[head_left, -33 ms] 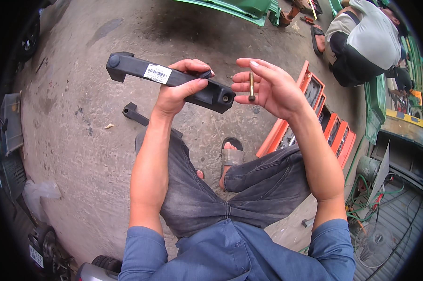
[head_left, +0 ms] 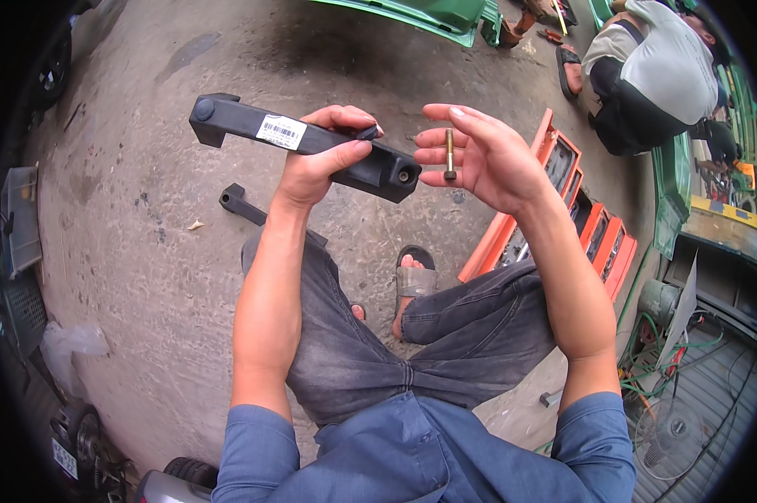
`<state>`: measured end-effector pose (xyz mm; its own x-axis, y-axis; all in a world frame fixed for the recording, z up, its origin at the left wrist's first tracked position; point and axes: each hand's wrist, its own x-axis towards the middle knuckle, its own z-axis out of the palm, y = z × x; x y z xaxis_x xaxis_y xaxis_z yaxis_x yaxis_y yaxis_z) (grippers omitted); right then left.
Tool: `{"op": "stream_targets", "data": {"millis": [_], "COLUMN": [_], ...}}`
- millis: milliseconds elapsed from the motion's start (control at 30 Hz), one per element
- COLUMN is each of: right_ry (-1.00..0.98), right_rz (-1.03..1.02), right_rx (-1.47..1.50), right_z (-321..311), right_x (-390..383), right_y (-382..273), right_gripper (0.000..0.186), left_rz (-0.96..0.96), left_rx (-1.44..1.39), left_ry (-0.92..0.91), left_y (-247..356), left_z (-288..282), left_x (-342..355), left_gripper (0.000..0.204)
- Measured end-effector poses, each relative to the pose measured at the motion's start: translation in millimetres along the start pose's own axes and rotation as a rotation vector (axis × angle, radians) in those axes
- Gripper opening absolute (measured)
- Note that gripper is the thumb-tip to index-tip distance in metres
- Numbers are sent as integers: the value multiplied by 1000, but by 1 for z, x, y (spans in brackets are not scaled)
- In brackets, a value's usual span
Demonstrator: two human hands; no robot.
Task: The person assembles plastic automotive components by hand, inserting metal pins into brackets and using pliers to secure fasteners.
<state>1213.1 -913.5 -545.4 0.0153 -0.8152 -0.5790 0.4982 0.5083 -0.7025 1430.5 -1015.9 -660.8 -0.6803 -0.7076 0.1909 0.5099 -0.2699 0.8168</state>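
My left hand is closed round a long black bracket with a white label, tilted down toward the right, with a round cap at its left end and a hole at its right. A small black piece sits by my left fingertips. To its right, my right hand holds a brass-coloured bolt, upright in the picture against its loosely curled fingers, head toward me. A second black bracket lies beyond my left forearm, partly hidden by it.
An orange-red open toolbox stands at my right. A co-worker crouches at upper right near green metal panels. A green panel is at the top. A fan, cables and crates line the sides.
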Motion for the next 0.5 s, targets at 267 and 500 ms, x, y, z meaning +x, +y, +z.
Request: {"op": "stream_targets", "data": {"millis": [267, 500], "right_ry": [-17, -28], "right_rz": [-21, -1], "right_rx": [-59, 12], "right_z": [6, 11], "right_x": [-1, -1], "right_y": [0, 3], "right_gripper": [41, 37], "left_rz": [-65, -135], "left_rx": [43, 39], "left_ry": [9, 39], "left_y": [2, 3], "left_z": [5, 11], "left_x": [-2, -2], "left_gripper": [25, 22]}}
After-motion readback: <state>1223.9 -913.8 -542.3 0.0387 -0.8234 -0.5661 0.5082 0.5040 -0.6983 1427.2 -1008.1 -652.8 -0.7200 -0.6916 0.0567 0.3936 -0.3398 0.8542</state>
